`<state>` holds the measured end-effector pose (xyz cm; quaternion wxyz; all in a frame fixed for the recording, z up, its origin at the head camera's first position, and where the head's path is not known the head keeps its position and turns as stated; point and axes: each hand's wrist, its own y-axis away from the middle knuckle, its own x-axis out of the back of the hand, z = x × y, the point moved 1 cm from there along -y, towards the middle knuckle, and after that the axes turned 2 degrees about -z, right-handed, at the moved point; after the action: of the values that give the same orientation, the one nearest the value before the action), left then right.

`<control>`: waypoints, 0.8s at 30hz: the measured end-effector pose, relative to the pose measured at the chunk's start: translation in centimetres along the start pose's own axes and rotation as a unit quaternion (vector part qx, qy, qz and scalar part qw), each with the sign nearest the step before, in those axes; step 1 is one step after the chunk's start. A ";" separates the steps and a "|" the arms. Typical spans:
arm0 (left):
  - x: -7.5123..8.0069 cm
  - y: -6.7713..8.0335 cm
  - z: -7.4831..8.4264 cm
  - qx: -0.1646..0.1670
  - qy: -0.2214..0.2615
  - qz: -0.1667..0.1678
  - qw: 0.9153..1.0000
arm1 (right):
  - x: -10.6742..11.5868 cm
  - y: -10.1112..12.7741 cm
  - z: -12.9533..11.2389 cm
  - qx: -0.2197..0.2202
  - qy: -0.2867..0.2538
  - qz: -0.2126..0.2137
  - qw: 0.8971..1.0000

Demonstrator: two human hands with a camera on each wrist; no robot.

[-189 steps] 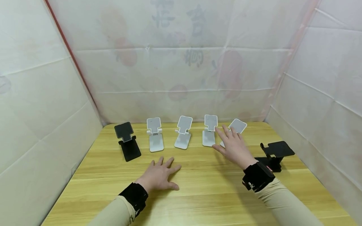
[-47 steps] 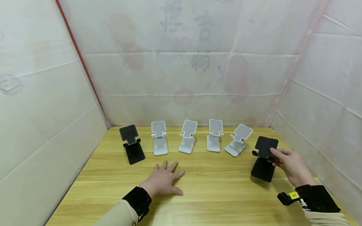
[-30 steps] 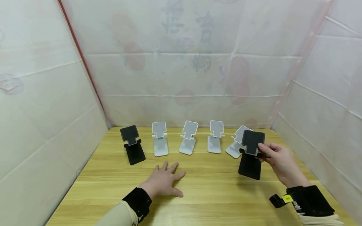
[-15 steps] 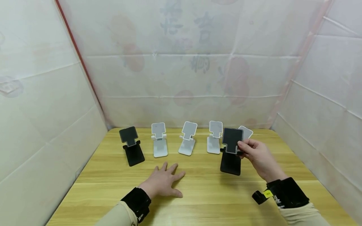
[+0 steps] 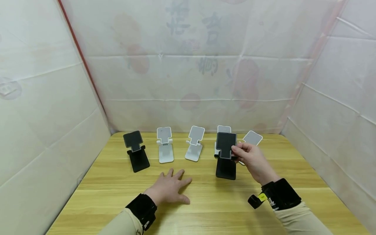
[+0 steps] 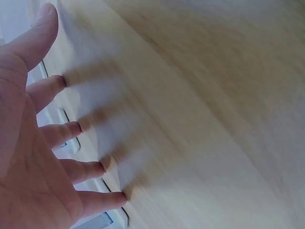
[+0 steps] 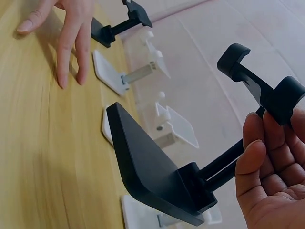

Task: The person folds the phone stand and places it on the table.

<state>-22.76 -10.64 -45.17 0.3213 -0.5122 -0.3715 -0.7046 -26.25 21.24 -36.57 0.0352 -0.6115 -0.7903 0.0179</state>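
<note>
From where I stand, the right hand (image 5: 255,160) pinches the black stand (image 5: 225,143) by its upper part's right side. It hangs above the desk (image 5: 205,212), just left of those fingers, long axis running away from the person, partly hiding a white stand (image 5: 224,128). The left hand (image 5: 168,187), fingers spread on the desk, is farther off.
</note>
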 end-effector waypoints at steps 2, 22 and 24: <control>0.2 -0.1 0.1 0.006 0.010 0.003 1.000 | -0.3 -0.3 0.1 -0.003 0.002 0.000 1.000; 1.3 -4.4 2.5 0.036 0.337 0.097 0.936 | -3.4 -1.9 0.5 -0.003 -0.005 -0.030 1.000; 1.4 -4.9 3.1 0.033 0.446 0.090 0.890 | -3.9 -2.0 0.6 -0.001 -0.010 -0.029 1.000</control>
<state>-25.74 -5.59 -44.15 0.5319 -0.1646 -0.1642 -0.8142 -27.27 16.97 -37.12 0.0271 -0.5885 -0.8077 0.0226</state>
